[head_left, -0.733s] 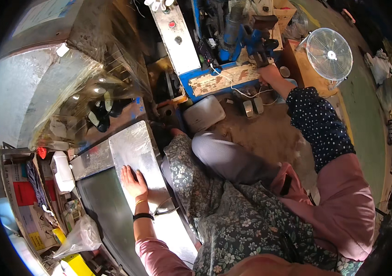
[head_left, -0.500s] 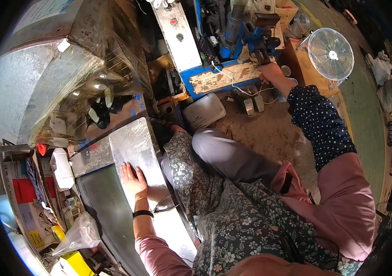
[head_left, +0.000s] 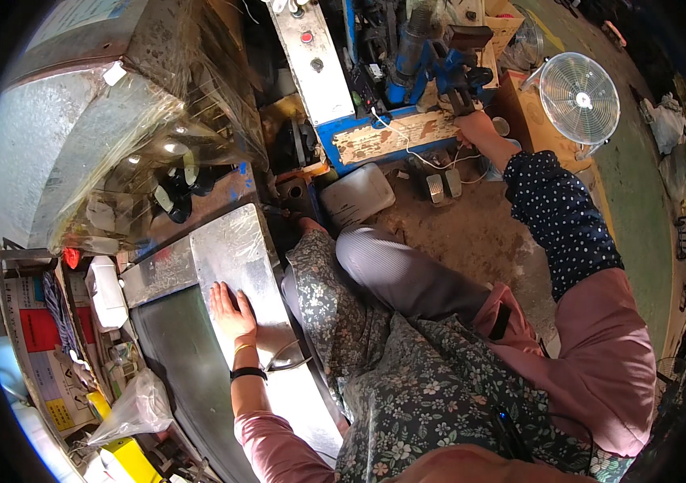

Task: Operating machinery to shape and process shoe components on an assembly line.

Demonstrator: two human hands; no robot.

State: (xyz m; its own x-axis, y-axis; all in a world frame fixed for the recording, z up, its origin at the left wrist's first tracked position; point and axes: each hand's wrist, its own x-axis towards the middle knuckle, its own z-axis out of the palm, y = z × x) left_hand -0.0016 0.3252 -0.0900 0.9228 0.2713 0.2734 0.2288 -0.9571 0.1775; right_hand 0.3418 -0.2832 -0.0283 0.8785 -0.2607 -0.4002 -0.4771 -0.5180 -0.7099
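My left hand (head_left: 232,314) lies flat, fingers slightly spread, on a shiny metal plate (head_left: 238,249) beside my left leg. A black band and a thin yellow bracelet circle that wrist. My right arm, in a dark polka-dot oversleeve (head_left: 562,211), stretches forward to a blue machine (head_left: 407,133). There my right hand (head_left: 475,126) has its fingers curled at the worn front edge, just below a dark metal part (head_left: 461,101). What these fingers hold, if anything, is hidden.
A white control panel (head_left: 311,68) with a red button stands left of the machine. Foot pedals (head_left: 443,187) and a pale plastic container (head_left: 359,196) are on the floor under it. A round fan (head_left: 579,98) is at right. Plastic-draped metal housing (head_left: 142,161) and a cluttered shelf (head_left: 45,338) line the left.
The view shifts very slightly. Both hands stay in nearly the same places, the left flat on the plate and the right at the machine's edge.
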